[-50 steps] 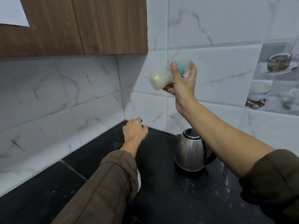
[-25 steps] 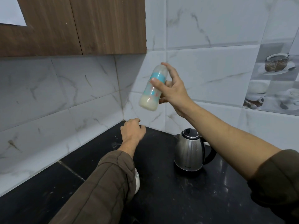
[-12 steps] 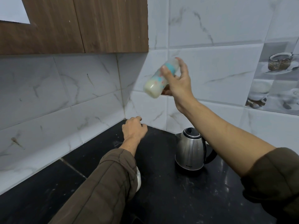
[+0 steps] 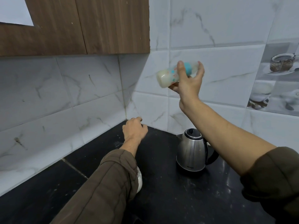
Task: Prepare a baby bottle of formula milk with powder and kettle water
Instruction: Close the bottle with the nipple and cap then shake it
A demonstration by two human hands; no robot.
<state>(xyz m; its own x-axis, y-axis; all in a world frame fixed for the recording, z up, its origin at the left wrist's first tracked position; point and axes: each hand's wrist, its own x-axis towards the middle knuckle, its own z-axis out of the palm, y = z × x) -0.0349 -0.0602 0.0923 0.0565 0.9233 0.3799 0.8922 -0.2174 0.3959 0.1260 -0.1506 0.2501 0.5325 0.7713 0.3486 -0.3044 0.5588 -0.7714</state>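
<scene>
My right hand (image 4: 188,83) is raised in front of the tiled wall and grips a baby bottle (image 4: 168,76) with a teal collar and milky liquid inside. The bottle lies nearly on its side, base pointing left. Below it a steel kettle (image 4: 191,152) with a black lid and handle stands on the black counter (image 4: 186,199). My left hand (image 4: 134,130) rests on the counter near the wall corner with fingers curled in, holding nothing that I can see. A white container (image 4: 139,180) peeks out from under my left sleeve, mostly hidden.
A wooden wall cabinet (image 4: 97,25) hangs above the counter's corner at upper left. White marble-look tiles cover both walls, with picture tiles (image 4: 278,81) at the right. The counter shows pale specks.
The bottle has swung from tilted base-down to nearly sideways as my right hand shakes it up and to the right. My left hand stays put on the counter.
</scene>
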